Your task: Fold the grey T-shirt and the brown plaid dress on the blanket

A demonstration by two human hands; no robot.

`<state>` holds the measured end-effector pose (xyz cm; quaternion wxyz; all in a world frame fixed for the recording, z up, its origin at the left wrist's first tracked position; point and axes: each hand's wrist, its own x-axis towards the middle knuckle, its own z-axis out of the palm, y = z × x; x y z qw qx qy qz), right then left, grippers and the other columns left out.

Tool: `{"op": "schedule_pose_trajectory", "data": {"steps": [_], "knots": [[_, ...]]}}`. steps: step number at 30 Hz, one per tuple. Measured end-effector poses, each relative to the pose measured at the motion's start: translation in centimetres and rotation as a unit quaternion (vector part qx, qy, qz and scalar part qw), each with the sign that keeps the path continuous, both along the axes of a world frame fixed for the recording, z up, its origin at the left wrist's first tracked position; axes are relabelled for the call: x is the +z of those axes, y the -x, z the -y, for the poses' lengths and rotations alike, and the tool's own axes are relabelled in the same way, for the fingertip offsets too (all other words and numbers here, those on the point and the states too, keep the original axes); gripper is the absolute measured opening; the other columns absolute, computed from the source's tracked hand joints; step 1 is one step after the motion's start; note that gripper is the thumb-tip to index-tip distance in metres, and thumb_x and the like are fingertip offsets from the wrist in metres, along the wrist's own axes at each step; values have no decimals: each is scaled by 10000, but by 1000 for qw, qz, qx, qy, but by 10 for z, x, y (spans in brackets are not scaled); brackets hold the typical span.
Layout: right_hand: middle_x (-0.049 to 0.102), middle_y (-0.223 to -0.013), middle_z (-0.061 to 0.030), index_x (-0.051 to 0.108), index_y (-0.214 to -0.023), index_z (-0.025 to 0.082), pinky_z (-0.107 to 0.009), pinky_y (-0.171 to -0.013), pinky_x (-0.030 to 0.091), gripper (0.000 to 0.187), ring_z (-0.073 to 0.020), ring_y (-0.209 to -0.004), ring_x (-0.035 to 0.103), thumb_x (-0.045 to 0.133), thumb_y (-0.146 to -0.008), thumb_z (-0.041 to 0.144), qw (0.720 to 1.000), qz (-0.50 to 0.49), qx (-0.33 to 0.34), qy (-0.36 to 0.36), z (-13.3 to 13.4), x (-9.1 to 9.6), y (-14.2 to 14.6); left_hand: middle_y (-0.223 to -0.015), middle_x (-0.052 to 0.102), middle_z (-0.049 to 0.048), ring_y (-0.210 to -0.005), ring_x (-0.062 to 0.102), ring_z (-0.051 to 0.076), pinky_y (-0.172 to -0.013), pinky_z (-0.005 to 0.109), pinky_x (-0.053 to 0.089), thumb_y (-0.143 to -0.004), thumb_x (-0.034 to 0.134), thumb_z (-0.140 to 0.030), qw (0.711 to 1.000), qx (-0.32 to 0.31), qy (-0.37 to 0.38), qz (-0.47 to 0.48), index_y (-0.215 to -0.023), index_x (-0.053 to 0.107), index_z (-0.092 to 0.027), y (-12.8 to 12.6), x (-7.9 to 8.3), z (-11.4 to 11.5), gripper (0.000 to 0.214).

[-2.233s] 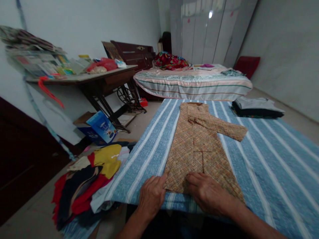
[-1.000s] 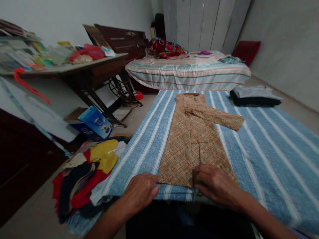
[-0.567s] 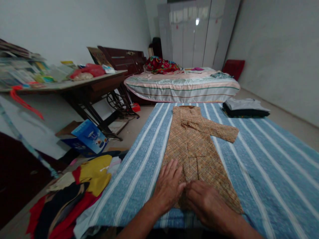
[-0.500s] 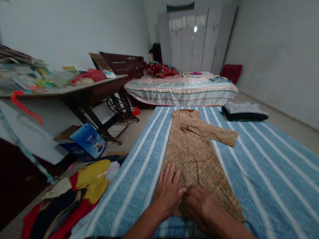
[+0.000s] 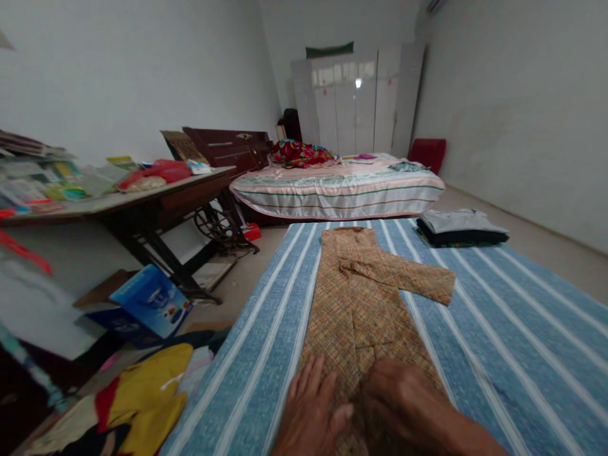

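A brown checked shirt [image 5: 368, 304] lies spread on the blue striped bed sheet [image 5: 479, 329], collar end away from me and one sleeve [image 5: 418, 276] reaching out to the right. My left hand [image 5: 308, 405] rests flat on the shirt's lower left part, fingers stretched and thumb apart. To its right, my right hand [image 5: 403, 402] is closed with curled fingers on the cloth just below a pocket-like seam. Its fingertips are mostly hidden. The shirt's lower end is partly covered by my hands and cut off by the frame.
Folded clothes [image 5: 460, 228] are stacked at the sheet's far right corner. A heap of clothes [image 5: 152, 392] lies low on the left, near a blue box [image 5: 152, 301]. Along the left wall stands a cluttered sewing-machine table [image 5: 166, 196]; another bed [image 5: 332, 183] is beyond.
The view has tilted up, so shirt and hands appear lower. Against the shirt, my right hand has moved up toward the pocket-like seam. My left hand still lies flat.
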<state>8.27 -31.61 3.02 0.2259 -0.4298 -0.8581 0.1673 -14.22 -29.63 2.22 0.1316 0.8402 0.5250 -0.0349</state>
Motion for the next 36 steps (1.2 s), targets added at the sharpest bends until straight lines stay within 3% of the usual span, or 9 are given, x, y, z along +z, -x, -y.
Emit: {"op": "schedule_pose_trajectory", "data": {"steps": [3, 7, 11, 14, 20, 25, 31, 33, 36], "knots": [[629, -808, -45, 583, -804, 186, -256, -672, 407, 169, -161, -751, 578, 430, -876, 193, 998, -9, -55, 25, -24, 18, -23, -1512, 254, 138, -1393, 223, 301, -1108, 499, 258, -890, 388, -423, 1000, 15, -20, 14, -1360, 456, -177, -12, 20, -22, 535], [663, -826, -58, 626, -858, 187, -271, -714, 431, 213, -179, -798, 613, 418, -869, 234, 989, -53, -124, 54, -59, 24, -47, -1503, 276, 176, -1398, 216, 280, -1132, 441, 215, -909, 347, -361, 999, 0, -37, 14, -1355, 441, -102, -48, 38, -83, 524], [684, -838, -66, 654, -843, 190, -302, -714, 448, 253, -201, -792, 628, 424, -859, 295, 977, -72, -194, 61, -88, 18, -71, -1507, 249, 199, -1405, 183, 293, -1137, 437, 173, -935, 282, -385, 996, 32, -84, 5, -1384, 386, -61, -80, 30, -156, 563], [693, -847, -66, 664, -841, 201, -334, -736, 464, 294, -222, -804, 635, 414, -862, 353, 965, -87, -243, 38, -106, 6, -97, -1519, 206, 199, -1413, 138, 307, -1130, 454, 161, -933, 265, -456, 994, 57, -96, -8, -1417, 337, -72, -88, 13, -193, 622], [694, -889, -78, 665, -869, 208, -332, -725, 477, 358, -242, -812, 650, 392, -841, 438, 919, -50, -390, -6, -136, -26, -160, -1527, 186, 182, -1416, 105, 331, -1121, 505, 121, -895, 301, -566, 994, 61, -88, -28, -1427, 349, -166, -83, -15, -208, 667], [657, -982, -172, 632, -983, 141, -388, -763, 463, 453, -305, -915, 625, 330, -851, 452, 858, 93, -505, 28, -157, -43, -202, -1510, 261, 180, -1402, 176, 350, -1097, 525, 182, -880, 316, -589, 996, 55, -72, -9, -1393, 405, -181, -81, -11, -209, 661], [640, -873, -156, 593, -824, 184, -424, -693, 461, 540, -333, -846, 613, 278, -851, 622, 814, 169, -549, 84, -163, -59, -218, -1263, 557, 155, -1225, 473, 248, -1052, 403, 333, -907, 327, -281, 985, 37, -149, 83, -1090, 592, -135, -89, 9, -244, 353], [634, -878, -150, 575, -781, 198, -439, -702, 456, 534, -336, -863, 605, 272, -849, 632, 807, 177, -559, 73, -162, -65, -218, -1223, 578, 143, -1207, 487, 219, -1061, 363, 334, -886, 337, -205, 982, 23, -150, 108, -1020, 602, -138, -94, 9, -263, 305], [632, -873, -145, 562, -732, 210, -440, -710, 449, 531, -327, -864, 601, 256, -854, 626, 806, 177, -563, 49, -161, -72, -220, -1296, 541, 142, -1261, 445, 203, -1092, 339, 301, -892, 323, -191, 983, 22, -138, 122, -1073, 594, -132, -99, -1, -288, 331]]}}
